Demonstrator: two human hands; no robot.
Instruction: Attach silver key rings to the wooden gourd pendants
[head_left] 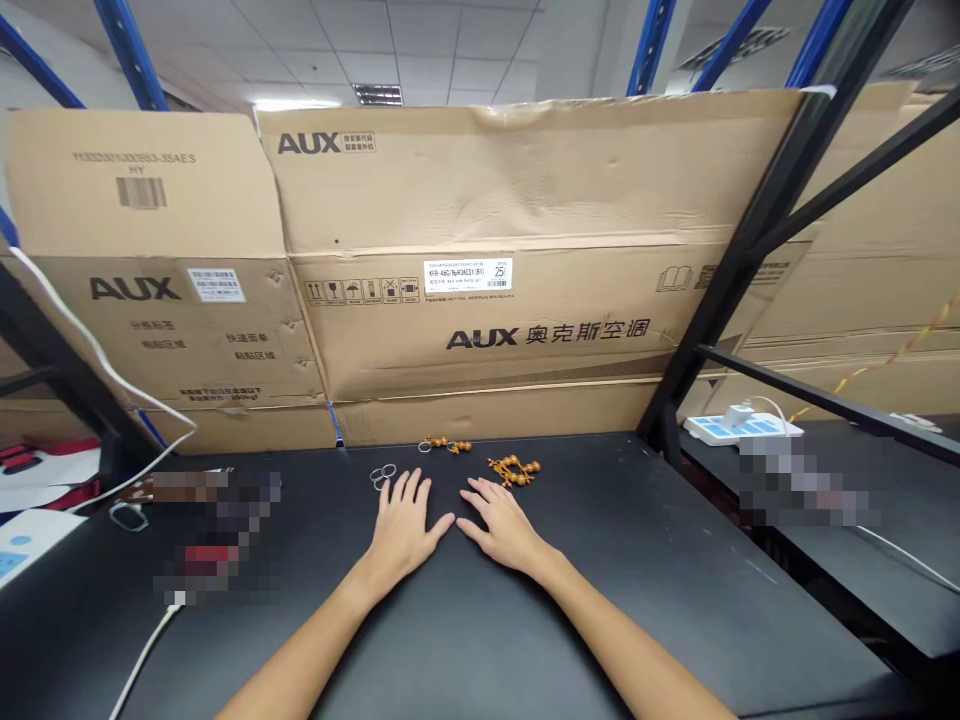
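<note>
My left hand (403,525) lies flat on the black table with its fingers spread, just below some loose metal rings (382,475). To its right, my right hand (504,522) also rests palm down, fingers apart and holding nothing. Orange-brown beaded pieces on cords (514,470) lie in a small heap just beyond my right fingertips. Farther back, between the hands, are two small beaded pieces with metal rings (448,445). The thumbs point toward each other without touching.
Cardboard panels (480,220) stand along the back edge of the black table (465,640). At the left lie a blurred object with a white cable (150,640) and glasses (129,516). A black metal frame (750,250) and a power strip (720,430) are at the right.
</note>
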